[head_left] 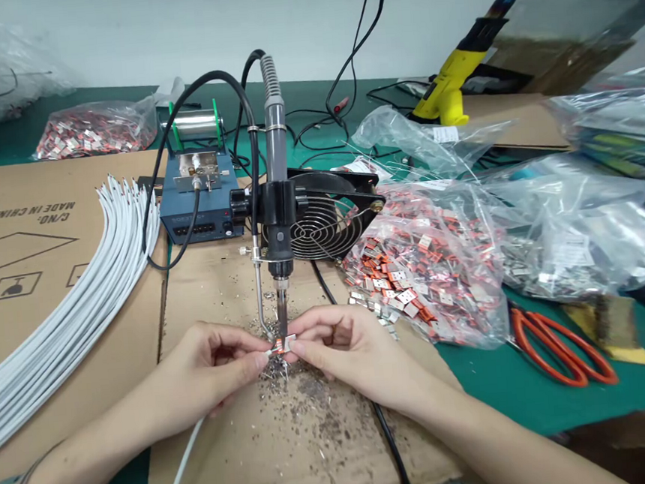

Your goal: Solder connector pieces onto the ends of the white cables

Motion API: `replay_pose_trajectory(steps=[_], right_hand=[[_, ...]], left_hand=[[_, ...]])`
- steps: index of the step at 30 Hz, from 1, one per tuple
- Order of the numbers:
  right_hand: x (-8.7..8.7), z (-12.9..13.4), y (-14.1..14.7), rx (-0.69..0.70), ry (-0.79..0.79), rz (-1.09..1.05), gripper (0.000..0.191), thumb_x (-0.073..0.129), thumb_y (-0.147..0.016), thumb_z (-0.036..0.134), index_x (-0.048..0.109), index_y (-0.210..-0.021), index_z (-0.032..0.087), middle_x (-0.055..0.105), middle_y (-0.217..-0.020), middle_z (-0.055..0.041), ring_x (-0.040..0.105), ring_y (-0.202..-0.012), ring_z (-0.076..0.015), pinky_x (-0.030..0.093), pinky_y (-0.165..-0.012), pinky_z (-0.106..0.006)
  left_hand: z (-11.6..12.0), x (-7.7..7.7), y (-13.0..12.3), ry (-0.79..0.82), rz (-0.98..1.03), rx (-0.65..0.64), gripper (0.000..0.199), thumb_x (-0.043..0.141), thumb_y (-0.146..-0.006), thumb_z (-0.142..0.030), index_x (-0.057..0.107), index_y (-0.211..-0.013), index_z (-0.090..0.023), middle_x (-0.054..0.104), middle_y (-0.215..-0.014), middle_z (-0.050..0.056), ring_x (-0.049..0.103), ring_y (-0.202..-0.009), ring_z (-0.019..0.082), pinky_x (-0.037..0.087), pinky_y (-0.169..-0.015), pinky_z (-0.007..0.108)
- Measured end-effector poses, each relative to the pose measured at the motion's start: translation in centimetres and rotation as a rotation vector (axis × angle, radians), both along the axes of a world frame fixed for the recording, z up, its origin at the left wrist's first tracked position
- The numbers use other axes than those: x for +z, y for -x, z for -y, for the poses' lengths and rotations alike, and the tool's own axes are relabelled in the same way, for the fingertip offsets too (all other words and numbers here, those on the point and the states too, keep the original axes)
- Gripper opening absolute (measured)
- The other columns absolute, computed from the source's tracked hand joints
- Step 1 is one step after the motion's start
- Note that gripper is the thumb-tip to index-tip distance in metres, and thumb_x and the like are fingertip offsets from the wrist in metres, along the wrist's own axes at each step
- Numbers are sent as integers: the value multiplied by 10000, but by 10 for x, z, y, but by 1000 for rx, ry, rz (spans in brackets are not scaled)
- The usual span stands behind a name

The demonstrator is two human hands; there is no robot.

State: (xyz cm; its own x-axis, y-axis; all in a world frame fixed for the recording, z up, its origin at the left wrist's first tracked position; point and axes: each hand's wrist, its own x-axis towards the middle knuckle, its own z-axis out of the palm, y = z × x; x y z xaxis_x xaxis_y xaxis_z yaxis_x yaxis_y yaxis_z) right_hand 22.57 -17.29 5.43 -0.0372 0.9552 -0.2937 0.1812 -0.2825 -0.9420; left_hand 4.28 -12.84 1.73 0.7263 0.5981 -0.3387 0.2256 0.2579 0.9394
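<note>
My left hand (pixel 214 368) pinches the bare end of a thin white wire (pixel 266 350), which runs back under the palm and down towards the lower left. My right hand (pixel 349 353) grips a small copper-and-silver metal terminal (pixel 284 344) by its right side. The wire end meets the terminal between my fingertips. Just above the terminal stands the tip of a fixed soldering iron (pixel 281 313), with a curved solder feed tube (pixel 260 300) to its left. Dark solder scraps and crumbs (pixel 297 402) lie scattered on the cardboard sheet (pixel 225 296) below my hands.
A clear bag of terminals (pixel 426 263) spills at my right, near orange scissors (pixel 557 346). A bundle of white wires (pixel 64 325) lies on cardboard at left. Behind stand a blue soldering station (pixel 195 208), a solder spool (pixel 196 125) and a metal fan (pixel 321 227).
</note>
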Motion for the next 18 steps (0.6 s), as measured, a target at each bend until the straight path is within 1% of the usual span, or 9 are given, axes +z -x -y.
replay_pose_trajectory(steps=[4, 8, 11, 14, 18], right_hand=[[-1, 0, -1, -8, -9, 36, 108, 705, -651, 199, 670, -739, 148, 672, -629, -34, 571, -523, -94, 378, -448, -185], [1, 0, -3, 5, -12, 42, 143, 729, -641, 221, 678, -752, 146, 685, -658, -43, 601, -562, -110, 415, -483, -196], [1, 1, -5, 27, -12, 8, 132, 717, -676, 234, 677, -771, 150, 694, -674, -43, 616, -586, -111, 442, -526, -199], [1, 2, -7, 57, -9, -39, 124, 711, -697, 232, 674, -785, 154, 700, -681, -36, 623, -607, -96, 455, -574, -183], [4, 2, -8, 69, 6, -33, 134, 724, -699, 242, 676, -786, 152, 703, -696, -38, 625, -622, -93, 450, -582, -176]], left_hand=[[-2, 3, 0, -31, -17, -1, 378, 545, -824, -426, 660, -935, -83, 329, -484, -62, 275, -409, 44, 208, -365, 151], [-1, 2, 0, -40, -19, 4, 405, 542, -821, -448, 666, -934, -79, 342, -491, -55, 278, -400, 43, 209, -363, 156], [1, 1, 0, -14, -12, 12, 433, 556, -811, -463, 664, -981, -80, 373, -500, -49, 295, -402, 41, 226, -360, 148], [3, 1, 0, 18, -2, 27, 454, 563, -803, -464, 654, -1024, -79, 368, -479, -57, 300, -390, 43, 235, -350, 142], [4, 1, -1, 55, 18, 42, 456, 564, -800, -462, 649, -1035, -80, 347, -446, -66, 296, -383, 47, 229, -343, 139]])
